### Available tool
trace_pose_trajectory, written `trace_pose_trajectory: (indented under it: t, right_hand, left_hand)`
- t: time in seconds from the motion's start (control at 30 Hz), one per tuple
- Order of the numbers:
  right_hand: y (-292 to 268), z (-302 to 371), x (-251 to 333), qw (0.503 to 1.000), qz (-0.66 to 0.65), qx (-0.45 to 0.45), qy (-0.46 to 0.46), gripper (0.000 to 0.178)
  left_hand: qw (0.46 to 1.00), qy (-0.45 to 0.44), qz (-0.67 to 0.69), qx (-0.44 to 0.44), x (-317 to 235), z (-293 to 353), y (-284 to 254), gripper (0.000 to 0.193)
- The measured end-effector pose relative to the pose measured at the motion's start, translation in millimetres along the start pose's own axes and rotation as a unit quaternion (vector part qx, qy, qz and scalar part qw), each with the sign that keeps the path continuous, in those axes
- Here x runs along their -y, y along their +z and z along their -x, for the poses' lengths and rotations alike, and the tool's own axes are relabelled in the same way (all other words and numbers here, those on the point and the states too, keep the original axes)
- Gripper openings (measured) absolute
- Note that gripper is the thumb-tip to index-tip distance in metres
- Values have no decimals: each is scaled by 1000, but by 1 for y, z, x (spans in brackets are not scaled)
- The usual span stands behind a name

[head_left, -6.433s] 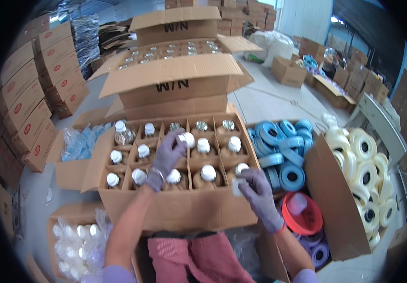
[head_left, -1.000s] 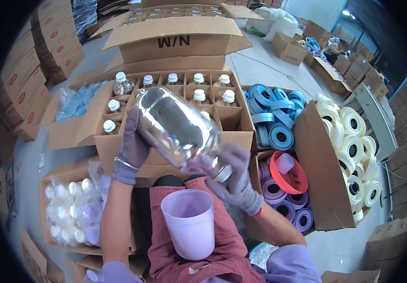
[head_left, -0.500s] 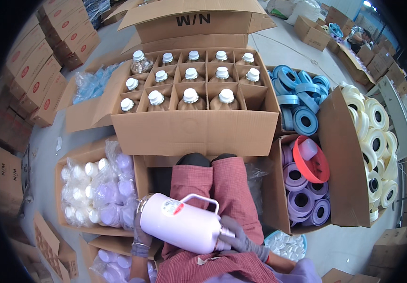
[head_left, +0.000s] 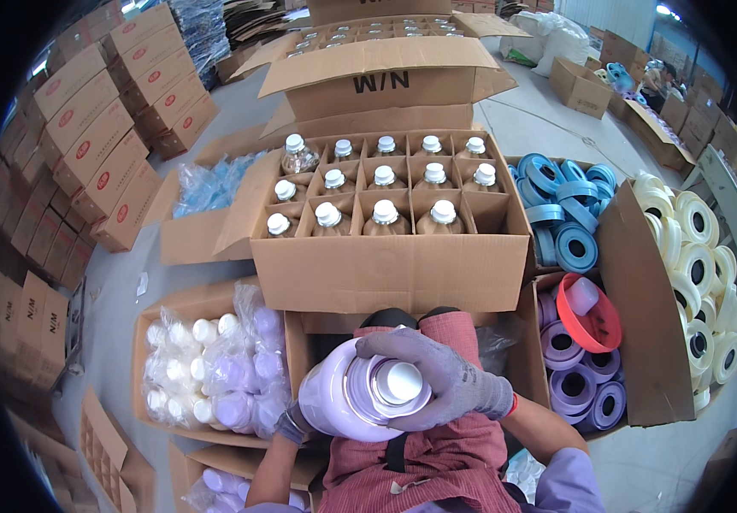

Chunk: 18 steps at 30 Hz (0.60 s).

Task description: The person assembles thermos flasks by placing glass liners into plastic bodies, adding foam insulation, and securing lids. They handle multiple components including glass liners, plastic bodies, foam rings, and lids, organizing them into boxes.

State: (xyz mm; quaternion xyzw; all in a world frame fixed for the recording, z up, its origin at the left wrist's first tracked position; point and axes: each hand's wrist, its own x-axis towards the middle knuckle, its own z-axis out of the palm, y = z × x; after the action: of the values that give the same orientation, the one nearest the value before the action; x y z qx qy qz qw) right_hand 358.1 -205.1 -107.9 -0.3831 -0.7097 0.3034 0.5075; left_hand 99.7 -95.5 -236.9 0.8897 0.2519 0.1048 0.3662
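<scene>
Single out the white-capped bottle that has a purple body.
The purple bottle between the left hand and right hand; the capped bottles in the carton show shiny, bare shoulders, no purple.

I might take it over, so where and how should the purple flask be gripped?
Probably around the rounded body of the purple flask, coming from the person's left: that side shows most bare wall, whereas the right hand covers the end with the white cap. The left hand sits at its near edge.

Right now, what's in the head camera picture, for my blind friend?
A gloved right hand grips the top of a lilac vacuum flask; the gloved left hand is at the flask's side. Beyond stands a divided cardboard carton of white-capped bottles, with blue rings to its right.
</scene>
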Motion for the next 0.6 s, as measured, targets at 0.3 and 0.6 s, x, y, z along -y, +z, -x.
trace_pose_trajectory:
  t: [0.3,0.6]
  right_hand:
    - [-13,-7,30,967,171,-186,33,84]
    - [-6,-19,30,949,173,-262,24,69]
  left_hand:
    - [1000,27,-10,-2,-10,-19,22,43]
    - [996,51,-43,52,-23,-43,8,40]
